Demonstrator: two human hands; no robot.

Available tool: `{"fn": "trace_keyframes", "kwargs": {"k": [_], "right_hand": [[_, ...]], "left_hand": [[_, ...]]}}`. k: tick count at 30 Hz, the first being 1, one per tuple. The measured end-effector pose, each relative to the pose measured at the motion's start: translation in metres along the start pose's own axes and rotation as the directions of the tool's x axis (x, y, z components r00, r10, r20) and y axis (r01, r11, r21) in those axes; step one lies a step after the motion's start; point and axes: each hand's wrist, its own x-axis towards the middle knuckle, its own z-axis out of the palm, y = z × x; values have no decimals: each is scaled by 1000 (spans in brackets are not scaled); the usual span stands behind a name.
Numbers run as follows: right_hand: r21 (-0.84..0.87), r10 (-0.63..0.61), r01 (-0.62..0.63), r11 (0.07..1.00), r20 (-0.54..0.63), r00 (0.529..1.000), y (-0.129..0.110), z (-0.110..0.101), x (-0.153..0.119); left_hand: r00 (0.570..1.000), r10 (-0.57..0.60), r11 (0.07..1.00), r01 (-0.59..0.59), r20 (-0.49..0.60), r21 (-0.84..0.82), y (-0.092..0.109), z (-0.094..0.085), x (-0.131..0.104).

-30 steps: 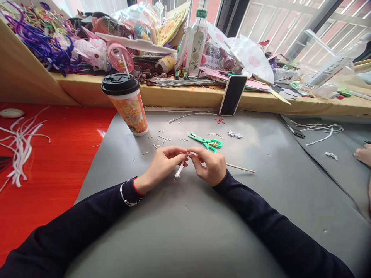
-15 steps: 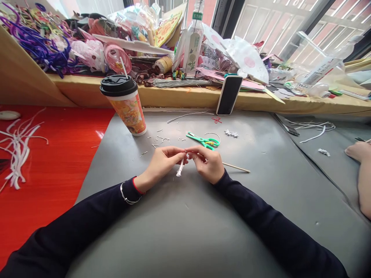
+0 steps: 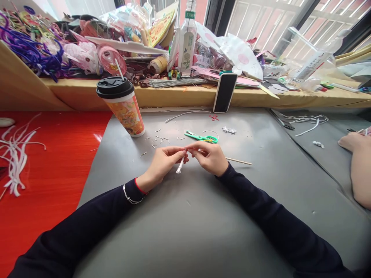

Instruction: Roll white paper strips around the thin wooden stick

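A small white cord piece (image 3: 179, 166) with a frayed lower end hangs from the fingertips of my left hand (image 3: 162, 164), which is pinched on it. My right hand (image 3: 211, 158) has its thumb and forefinger pressed together at the top of the piece, touching the left fingertips; what it grips there is too small to make out. Just beyond my hands lie green-handled scissors (image 3: 201, 137), partly covered by the right hand. A thin wooden stick (image 3: 240, 161) lies to the right of that hand. White cord scraps (image 3: 164, 139) are scattered behind my left hand.
A patterned paper cup (image 3: 124, 112) with a black lid stands back left. A phone (image 3: 225, 92) leans against the cluttered ledge (image 3: 174, 94). White knotted pieces (image 3: 228, 130) and a red knot (image 3: 213, 117) lie near it. Another person's hand (image 3: 352, 142) is at right. White strips (image 3: 16, 154) lie left.
The view has shifted slightly, so most things sit a little further left. My hands keep their pinch at the white piece; the right hand now covers more of the scissors' handles.
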Motion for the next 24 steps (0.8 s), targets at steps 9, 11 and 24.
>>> {"fn": "trace_keyframes", "kwargs": {"k": [9, 11, 24], "right_hand": [[-161, -42, 36, 986, -34, 999, -3, 0, 0], [-198, -49, 38, 979, -49, 998, -3, 0, 0], [-240, -77, 75, 968, -1, 997, -3, -2, 1]], "left_hand": [[1000, -30, 999, 30, 2, 32, 2, 0, -1], [1000, -28, 999, 27, 11, 31, 1, -1, 0], [999, -41, 995, 40, 12, 88, 1, -2, 0]]}}
